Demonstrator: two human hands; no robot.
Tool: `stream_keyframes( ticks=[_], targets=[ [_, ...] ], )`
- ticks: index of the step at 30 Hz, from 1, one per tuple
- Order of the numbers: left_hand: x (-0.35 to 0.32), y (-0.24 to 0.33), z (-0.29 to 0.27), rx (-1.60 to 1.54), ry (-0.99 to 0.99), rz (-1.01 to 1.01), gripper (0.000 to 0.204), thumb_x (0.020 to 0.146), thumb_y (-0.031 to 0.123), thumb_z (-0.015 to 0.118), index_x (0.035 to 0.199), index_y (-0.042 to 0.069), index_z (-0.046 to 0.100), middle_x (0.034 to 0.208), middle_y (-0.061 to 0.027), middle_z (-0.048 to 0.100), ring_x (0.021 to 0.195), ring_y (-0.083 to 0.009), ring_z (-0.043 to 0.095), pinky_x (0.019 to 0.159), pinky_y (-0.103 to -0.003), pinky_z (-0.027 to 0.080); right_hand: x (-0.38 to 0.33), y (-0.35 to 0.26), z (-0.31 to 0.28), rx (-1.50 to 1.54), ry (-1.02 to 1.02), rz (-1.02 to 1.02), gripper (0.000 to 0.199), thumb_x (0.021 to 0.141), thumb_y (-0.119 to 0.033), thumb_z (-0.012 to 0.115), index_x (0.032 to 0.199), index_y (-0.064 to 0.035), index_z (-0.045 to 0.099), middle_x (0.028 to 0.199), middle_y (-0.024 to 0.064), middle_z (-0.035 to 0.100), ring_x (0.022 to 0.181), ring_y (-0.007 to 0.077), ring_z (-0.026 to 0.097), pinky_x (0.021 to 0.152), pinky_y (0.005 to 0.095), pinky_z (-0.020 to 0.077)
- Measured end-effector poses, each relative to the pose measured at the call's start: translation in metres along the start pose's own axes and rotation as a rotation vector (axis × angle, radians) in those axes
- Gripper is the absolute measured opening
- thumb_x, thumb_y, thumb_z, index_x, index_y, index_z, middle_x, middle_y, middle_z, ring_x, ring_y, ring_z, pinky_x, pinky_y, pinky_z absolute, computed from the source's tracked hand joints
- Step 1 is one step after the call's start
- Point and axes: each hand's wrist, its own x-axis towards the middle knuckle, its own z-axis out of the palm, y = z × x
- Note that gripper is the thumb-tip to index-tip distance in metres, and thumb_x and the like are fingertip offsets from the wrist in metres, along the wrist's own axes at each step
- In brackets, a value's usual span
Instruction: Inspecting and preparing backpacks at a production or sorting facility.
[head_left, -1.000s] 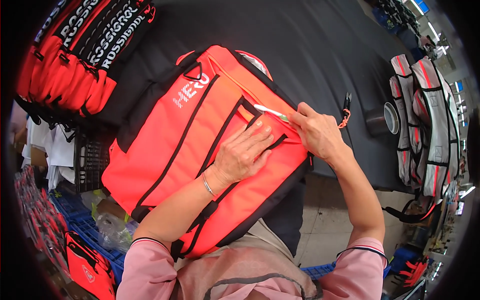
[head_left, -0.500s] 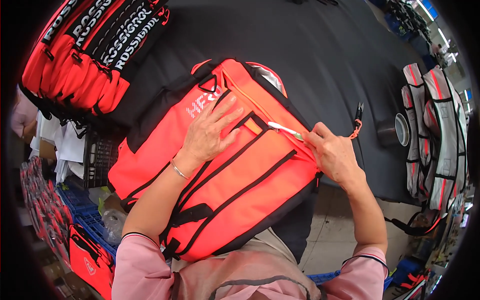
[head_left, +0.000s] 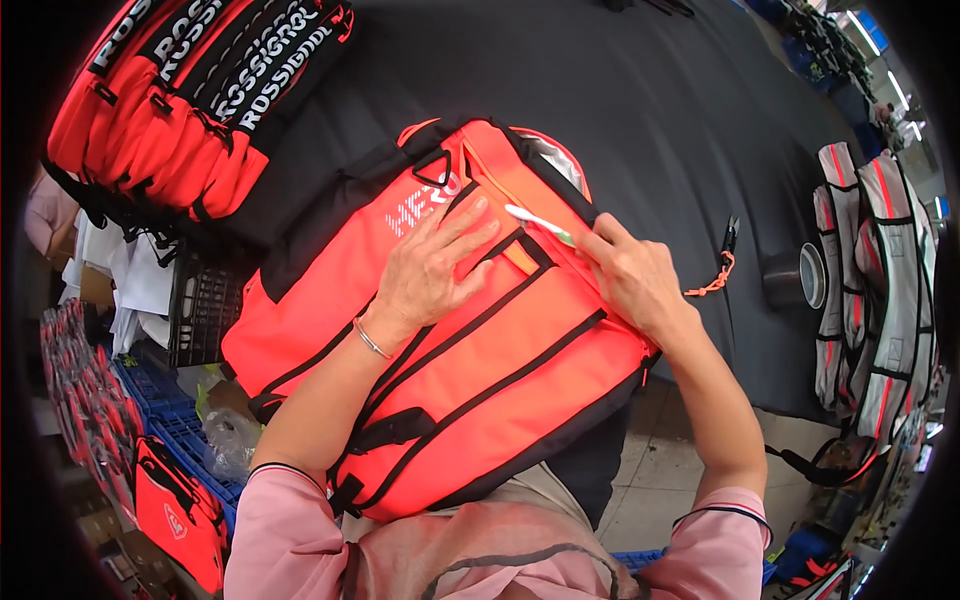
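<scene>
A red-orange backpack [head_left: 520, 370] with black straps and trim lies across my lap and the table edge. My left hand [head_left: 436, 262] rests flat on it with fingers spread, beside the white printed lettering on the fabric. My right hand [head_left: 632, 270] is closed around the handle of a white and green toothbrush [head_left: 535, 221]. The brush's white head lies against the orange fabric along the long zipper edge on the bag's upper right side. The rest of the handle is hidden in my fingers.
Folded red and black bags [head_left: 190, 130] are stacked at the far left. On the black-covered table [head_left: 650, 110] lie small thread snips [head_left: 730, 240] with an orange cord, near a dark cup [head_left: 790, 277]. Grey bags [head_left: 880, 300] stand at the right; blue crates [head_left: 180, 430] sit lower left.
My right hand has moved the toothbrush up and to the left along the bag's edge. My left hand stays spread on the fabric. The whole view has shifted slightly.
</scene>
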Motion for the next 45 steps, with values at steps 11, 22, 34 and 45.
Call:
stream_keyframes(
  ticks=[11, 22, 34, 45],
  targets=[
    [-0.004, -0.003, 0.001, -0.042, 0.065, 0.014, 0.038, 0.082, 0.026, 0.071, 0.118, 0.014, 0.068, 0.129, -0.0048, 0.062, 0.116, -0.0355, 0.057, 0.097, -0.041, 0.050, 0.010, 0.001, -0.027, 0.128, 0.132, 0.026, 0.016, 0.088, -0.008, 0.056, 0.102, -0.0089, 0.064, 0.091, 0.0077, 0.057, 0.062, 0.0301, 0.064, 0.055, 0.0422, 0.0512],
    [-0.007, -0.006, 0.001, -0.031, 0.054, -0.015, 0.037, 0.082, 0.026, 0.070, 0.117, 0.014, 0.068, 0.123, -0.0052, 0.065, 0.114, -0.0362, 0.058, 0.096, -0.041, 0.051, 0.051, -0.029, 0.002, -0.031, 0.007, -0.075, 0.007, 0.083, -0.003, 0.056, 0.090, -0.0016, 0.056, 0.090, 0.0106, 0.055, 0.061, 0.0290, 0.064, 0.050, 0.0391, 0.0517],
    [-0.004, 0.001, -0.001, -0.027, 0.089, 0.025, 0.035, 0.082, 0.025, 0.070, 0.115, 0.012, 0.069, 0.122, -0.0052, 0.065, 0.113, -0.0368, 0.058, 0.095, -0.041, 0.051, 0.055, -0.016, 0.010, -0.046, 0.035, -0.066, 0.009, 0.083, -0.004, 0.055, 0.092, -0.0017, 0.057, 0.089, 0.0109, 0.055, 0.063, 0.0304, 0.063, 0.054, 0.0409, 0.0512],
    [-0.008, -0.004, 0.001, -0.045, 0.092, -0.011, 0.037, 0.081, 0.026, 0.071, 0.115, 0.011, 0.069, 0.123, -0.0052, 0.065, 0.112, -0.0359, 0.059, 0.095, -0.040, 0.051, 0.064, -0.009, 0.001, 0.069, 0.095, -0.025, 0.018, 0.086, -0.008, 0.060, 0.104, -0.0056, 0.064, 0.091, 0.0095, 0.058, 0.069, 0.0321, 0.064, 0.059, 0.0420, 0.0522]
  ],
)
